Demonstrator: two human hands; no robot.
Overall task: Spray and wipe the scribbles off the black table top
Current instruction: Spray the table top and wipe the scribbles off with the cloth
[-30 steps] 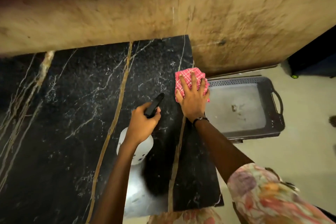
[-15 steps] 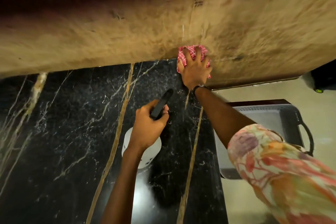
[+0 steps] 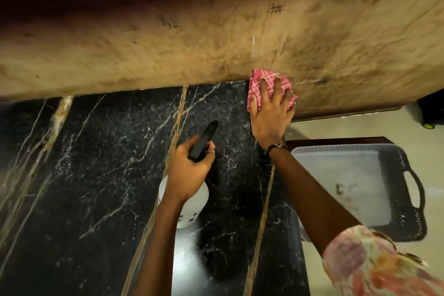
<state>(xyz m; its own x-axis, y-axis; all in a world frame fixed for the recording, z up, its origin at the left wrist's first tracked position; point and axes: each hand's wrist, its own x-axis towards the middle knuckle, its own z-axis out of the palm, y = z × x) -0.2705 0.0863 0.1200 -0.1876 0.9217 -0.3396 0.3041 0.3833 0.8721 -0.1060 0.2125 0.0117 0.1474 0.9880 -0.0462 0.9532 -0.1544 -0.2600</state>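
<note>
The black marble table top (image 3: 96, 163) with gold veins fills the lower left. My right hand (image 3: 270, 113) lies flat with spread fingers on a pink checked cloth (image 3: 258, 79), pressing it at the table's far right corner against the tan wall. My left hand (image 3: 189, 170) grips the white spray bottle (image 3: 194, 204) by its black trigger head (image 3: 204, 139), held above the middle of the table with the nozzle pointing to the far right. No scribbles are clearly visible near the cloth.
A tan stained wall (image 3: 192, 43) runs along the table's far edge. To the right of the table, on the pale floor, stands a grey plastic tray (image 3: 396, 190) with handles. A dark object (image 3: 430, 113) sits at the far right.
My right hand has slid the cloth from the table's right edge up to the far corner by the wall. The view has shifted forward. My left hand keeps its hold on the bottle.
</note>
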